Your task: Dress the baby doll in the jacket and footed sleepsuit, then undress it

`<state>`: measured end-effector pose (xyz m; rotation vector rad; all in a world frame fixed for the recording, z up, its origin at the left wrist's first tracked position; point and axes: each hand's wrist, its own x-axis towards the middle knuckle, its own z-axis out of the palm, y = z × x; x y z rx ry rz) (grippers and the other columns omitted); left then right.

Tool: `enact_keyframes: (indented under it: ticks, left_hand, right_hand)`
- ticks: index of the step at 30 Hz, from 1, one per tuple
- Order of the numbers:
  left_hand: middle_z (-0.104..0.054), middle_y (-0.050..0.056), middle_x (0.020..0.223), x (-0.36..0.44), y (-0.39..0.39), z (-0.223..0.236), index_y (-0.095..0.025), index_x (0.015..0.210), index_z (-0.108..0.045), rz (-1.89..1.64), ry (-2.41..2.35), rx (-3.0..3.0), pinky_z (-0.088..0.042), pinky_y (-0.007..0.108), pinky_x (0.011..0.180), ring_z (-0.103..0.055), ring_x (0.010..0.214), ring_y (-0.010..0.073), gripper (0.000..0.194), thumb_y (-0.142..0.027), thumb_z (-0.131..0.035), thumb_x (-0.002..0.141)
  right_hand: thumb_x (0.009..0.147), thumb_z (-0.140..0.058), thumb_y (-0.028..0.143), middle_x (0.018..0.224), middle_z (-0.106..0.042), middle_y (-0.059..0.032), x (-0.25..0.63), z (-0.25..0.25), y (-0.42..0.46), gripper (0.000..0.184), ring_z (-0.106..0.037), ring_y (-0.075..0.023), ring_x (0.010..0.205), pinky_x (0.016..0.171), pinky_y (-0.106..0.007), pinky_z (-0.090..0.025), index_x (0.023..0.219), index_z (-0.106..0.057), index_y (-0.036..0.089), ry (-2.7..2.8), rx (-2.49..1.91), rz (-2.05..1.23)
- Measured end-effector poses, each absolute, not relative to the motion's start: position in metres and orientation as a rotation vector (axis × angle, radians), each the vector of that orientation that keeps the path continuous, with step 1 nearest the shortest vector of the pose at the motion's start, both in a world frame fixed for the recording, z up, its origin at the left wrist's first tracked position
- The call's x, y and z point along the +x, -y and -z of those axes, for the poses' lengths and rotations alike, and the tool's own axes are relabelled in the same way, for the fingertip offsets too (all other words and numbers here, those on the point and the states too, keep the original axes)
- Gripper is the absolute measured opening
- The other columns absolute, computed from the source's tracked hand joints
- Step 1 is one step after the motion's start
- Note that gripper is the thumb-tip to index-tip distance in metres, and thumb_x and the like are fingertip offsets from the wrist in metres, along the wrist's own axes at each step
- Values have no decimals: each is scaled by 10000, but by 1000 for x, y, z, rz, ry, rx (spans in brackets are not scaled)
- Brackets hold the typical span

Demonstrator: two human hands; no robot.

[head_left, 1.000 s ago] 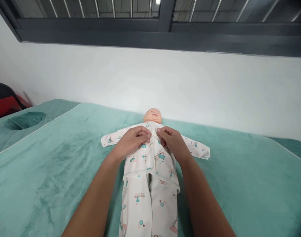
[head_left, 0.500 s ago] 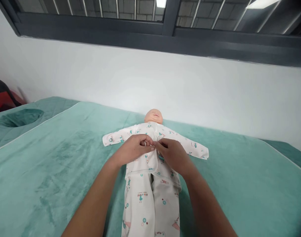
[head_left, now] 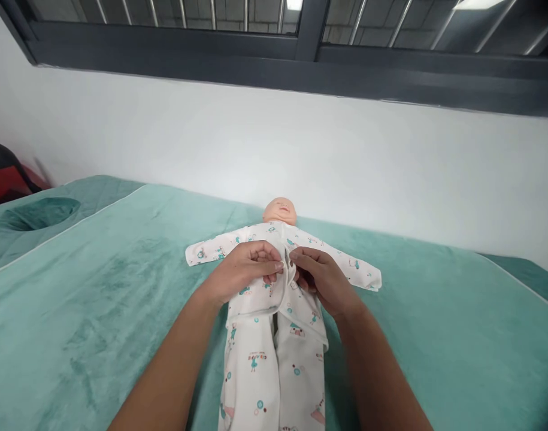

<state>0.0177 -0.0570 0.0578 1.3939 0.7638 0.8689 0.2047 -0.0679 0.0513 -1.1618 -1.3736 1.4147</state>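
A baby doll (head_left: pixel 279 211) lies on its back, head toward the wall, dressed in a white printed baby shirt (head_left: pixel 256 302) and matching baby pants (head_left: pixel 251 383). Both sleeves stretch out sideways. At the chest, my left hand (head_left: pixel 256 266) pinches one front edge of the shirt between thumb and fingers. My right hand (head_left: pixel 316 272) grips the opposite front edge, with a narrow gap between the two edges. Below the hands the shirt front parts over the pants. Any fastener at the fingertips is too small to make out.
A green plush cover (head_left: pixel 121 287) spreads under the doll, with a round hollow (head_left: pixel 40 214) at the left. Behind rises a white wall (head_left: pixel 211 137) below a dark window frame (head_left: pixel 166 54). A red and black object (head_left: pixel 6 179) stands at the far left.
My hands were together at the shirt's middle; now they are slightly apart. The right hand has shifted a little right, and the front edges have opened between them.
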Motion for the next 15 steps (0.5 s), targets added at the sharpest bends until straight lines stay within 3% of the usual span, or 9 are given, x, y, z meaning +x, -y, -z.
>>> enact_keyframes:
  ticks: [15]
  left_hand:
    - [-601, -4, 660, 23, 56, -51, -164, 828, -612, -923, -759, 1285, -448, 221, 593, -580, 616, 103, 126, -284, -650, 818]
  right_hand:
    - [813, -602, 531, 516, -508, 36, 200, -46, 66, 402, -377, -71, 432, 434, -229, -231, 609, -534, 191, 1445, -1087, -1304]
